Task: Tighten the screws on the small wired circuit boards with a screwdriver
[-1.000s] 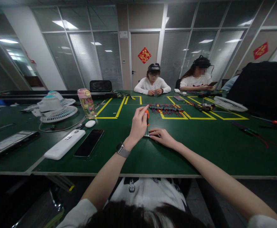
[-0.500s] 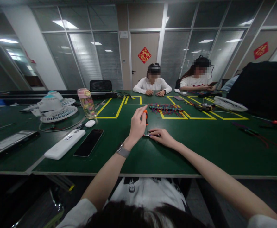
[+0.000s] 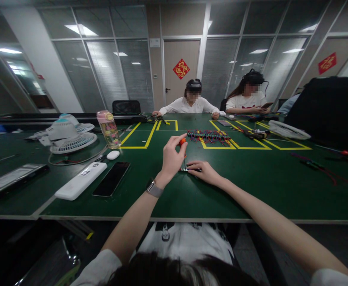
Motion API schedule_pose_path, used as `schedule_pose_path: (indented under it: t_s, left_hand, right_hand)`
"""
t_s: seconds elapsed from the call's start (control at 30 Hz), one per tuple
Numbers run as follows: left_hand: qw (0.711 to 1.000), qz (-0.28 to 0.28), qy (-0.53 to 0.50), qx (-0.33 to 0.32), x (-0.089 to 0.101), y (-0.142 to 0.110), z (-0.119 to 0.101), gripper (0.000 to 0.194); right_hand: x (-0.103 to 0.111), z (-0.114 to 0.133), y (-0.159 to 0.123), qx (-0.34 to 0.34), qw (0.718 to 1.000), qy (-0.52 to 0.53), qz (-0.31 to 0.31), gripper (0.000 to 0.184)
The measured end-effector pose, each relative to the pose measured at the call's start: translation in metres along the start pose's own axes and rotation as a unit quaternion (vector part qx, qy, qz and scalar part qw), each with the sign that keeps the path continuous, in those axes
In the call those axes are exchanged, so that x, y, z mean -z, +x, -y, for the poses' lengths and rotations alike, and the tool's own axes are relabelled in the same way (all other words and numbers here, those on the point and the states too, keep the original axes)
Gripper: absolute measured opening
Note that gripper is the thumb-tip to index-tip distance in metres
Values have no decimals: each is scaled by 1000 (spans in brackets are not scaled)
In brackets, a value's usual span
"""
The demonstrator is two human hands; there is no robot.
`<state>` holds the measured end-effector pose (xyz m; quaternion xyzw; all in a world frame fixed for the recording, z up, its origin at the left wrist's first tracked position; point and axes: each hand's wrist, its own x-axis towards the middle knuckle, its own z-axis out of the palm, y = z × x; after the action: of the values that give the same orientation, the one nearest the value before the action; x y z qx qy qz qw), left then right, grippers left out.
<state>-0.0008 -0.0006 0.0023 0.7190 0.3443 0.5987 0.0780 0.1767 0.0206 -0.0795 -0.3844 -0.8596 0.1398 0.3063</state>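
My left hand [image 3: 173, 154] is closed around the orange and black handle of a screwdriver [image 3: 183, 141]. The screwdriver stands upright, its thin shaft pointing down at a small circuit board [image 3: 184, 170] on the green table. My right hand [image 3: 203, 172] lies low on the tabletop, its fingers pressed on the right end of that board and covering part of it. Beyond my hands is a row of small circuit boards with red and blue wires [image 3: 209, 137]. The exact spot where the screwdriver tip meets the board is too small to make out.
Left of my hands lie a black phone [image 3: 111, 179], a white power bank [image 3: 82, 181] and a white oval case [image 3: 113, 155]. A bottle [image 3: 109, 129] and white fans [image 3: 72, 137] stand farther left. Two people [image 3: 193, 99] sit across the green table [image 3: 168, 206]. Yellow tape [image 3: 133, 147] marks its surface.
My left fingers have shifted a little around the screwdriver handle, the thumb now lower and bent. My right hand stays in place. The person opposite has spread both hands apart toward the sides.
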Motion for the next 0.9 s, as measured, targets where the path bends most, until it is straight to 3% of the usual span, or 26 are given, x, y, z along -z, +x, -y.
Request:
schedule_pose_path:
  t_s: [0.13, 0.33, 0.57, 0.73, 0.9]
  left_hand:
    - [999, -20, 35, 13, 0, -1, 1, 21]
    - [999, 27, -29, 5, -3, 0, 3, 34]
    - [999, -13, 37, 14, -1, -1, 2, 24]
    - [999, 21, -33, 19, -3, 0, 2, 34]
    - [1000, -1, -12, 11, -1, -1, 2, 24]
  right_hand:
    - [0, 0, 0, -3, 1000, -3, 0, 22]
    - [-1, -1, 0, -1, 1000, -7, 3, 22]
    - [0, 0, 0, 2, 1000, -1, -3, 22]
    - [-1, -1, 0, 3, 1000, -1, -1, 23]
    - [-1, -1, 0, 1, 1000, 1, -2, 22]
